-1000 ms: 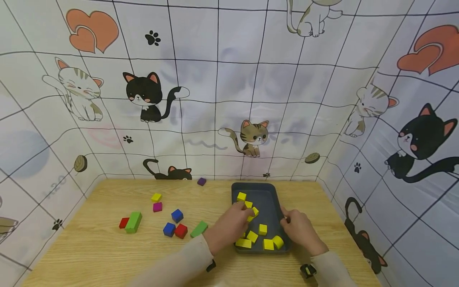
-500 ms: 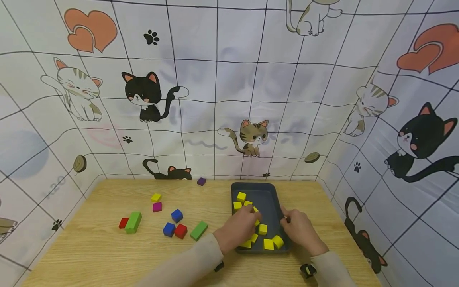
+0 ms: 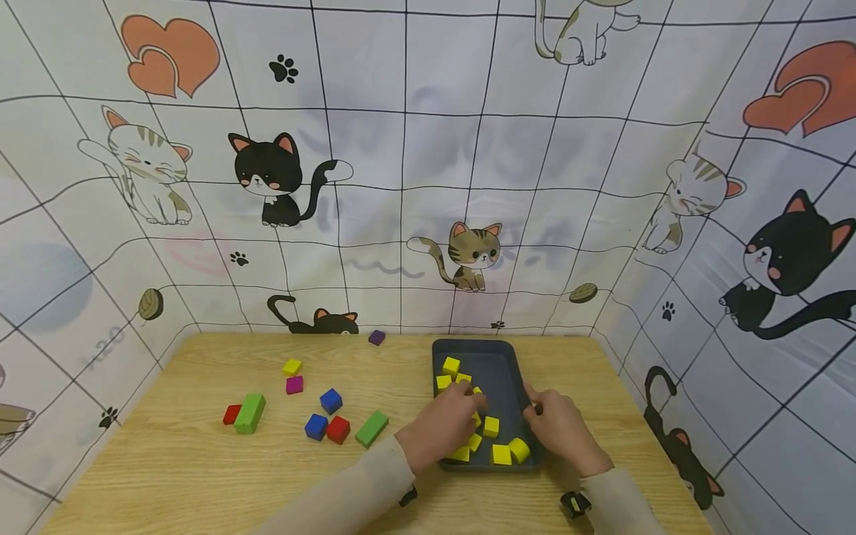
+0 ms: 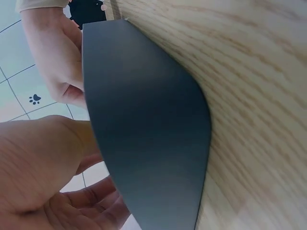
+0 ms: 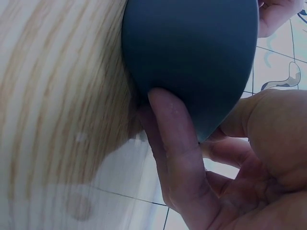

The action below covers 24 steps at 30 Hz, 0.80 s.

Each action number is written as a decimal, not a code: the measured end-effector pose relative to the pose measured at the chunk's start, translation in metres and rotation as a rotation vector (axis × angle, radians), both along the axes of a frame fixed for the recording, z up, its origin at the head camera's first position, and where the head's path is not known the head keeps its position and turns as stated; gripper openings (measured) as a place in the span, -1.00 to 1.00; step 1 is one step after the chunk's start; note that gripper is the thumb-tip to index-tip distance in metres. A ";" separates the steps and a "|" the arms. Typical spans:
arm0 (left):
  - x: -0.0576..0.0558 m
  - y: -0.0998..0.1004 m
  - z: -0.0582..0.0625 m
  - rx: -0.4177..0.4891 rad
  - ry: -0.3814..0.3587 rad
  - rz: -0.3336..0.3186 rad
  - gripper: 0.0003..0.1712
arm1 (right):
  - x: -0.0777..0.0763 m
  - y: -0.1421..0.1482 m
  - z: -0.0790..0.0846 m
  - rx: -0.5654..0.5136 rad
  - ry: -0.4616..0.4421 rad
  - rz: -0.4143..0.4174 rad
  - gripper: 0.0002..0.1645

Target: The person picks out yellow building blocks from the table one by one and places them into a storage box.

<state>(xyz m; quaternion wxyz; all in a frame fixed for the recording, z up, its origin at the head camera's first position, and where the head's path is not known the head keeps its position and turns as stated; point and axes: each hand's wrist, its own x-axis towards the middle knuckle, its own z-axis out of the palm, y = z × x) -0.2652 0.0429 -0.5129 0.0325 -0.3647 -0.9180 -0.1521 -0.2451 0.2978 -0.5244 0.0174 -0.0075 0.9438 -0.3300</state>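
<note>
A dark grey tray (image 3: 498,379) stands on the table with several yellow blocks (image 3: 491,427) in it. My left hand (image 3: 446,423) reaches over its left side, bent fingers down among the blocks; the fingertips are hidden, so whether they pinch one does not show. In the left wrist view the tray wall (image 4: 148,120) covers the ends of the left hand's fingers (image 4: 91,201). My right hand (image 3: 560,427) grips the tray's right rim. The right wrist view shows its fingers (image 5: 175,129) pressed against the tray's outer wall (image 5: 192,52), thumb over the edge.
Left of the tray lie a green block (image 3: 371,429), two blue blocks (image 3: 331,401), a red block (image 3: 338,429), a magenta block (image 3: 294,384) and a yellow block (image 3: 292,367). Farther left, a light green block (image 3: 250,413) touches a red one (image 3: 232,414). A purple block (image 3: 377,337) lies at the back.
My left hand has shifted right and slightly nearer over the tray, uncovering a yellow block near the left wall. The right hand and the tray have stayed put.
</note>
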 end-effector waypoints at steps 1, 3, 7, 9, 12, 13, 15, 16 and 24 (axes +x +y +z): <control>0.000 -0.001 0.000 0.012 -0.002 -0.001 -0.65 | 0.000 0.000 0.000 -0.001 0.000 -0.001 -0.29; 0.001 -0.004 0.001 0.033 0.000 0.003 -0.66 | -0.001 -0.001 0.000 0.001 0.005 0.000 -0.29; 0.001 -0.012 0.004 0.051 0.015 0.038 -0.67 | -0.001 -0.001 0.000 0.003 0.004 -0.007 -0.29; 0.000 -0.018 0.006 0.051 0.036 0.061 -0.66 | -0.001 -0.002 0.000 0.002 0.005 -0.007 -0.30; -0.002 -0.028 0.008 0.071 0.066 0.091 -0.67 | -0.001 -0.002 0.001 0.002 0.007 -0.007 -0.30; -0.003 -0.032 0.009 0.078 0.068 0.104 -0.68 | 0.000 -0.002 0.001 0.001 0.006 -0.006 -0.30; -0.006 -0.041 0.009 0.093 0.065 0.131 -0.69 | 0.000 -0.003 0.002 0.001 0.005 -0.007 -0.30; -0.008 -0.046 0.010 0.093 0.055 0.150 -0.69 | 0.000 -0.003 0.002 0.001 0.003 -0.010 -0.30; -0.024 -0.096 0.007 0.135 -0.046 0.286 -0.65 | 0.000 -0.005 0.004 0.024 -0.004 -0.021 -0.27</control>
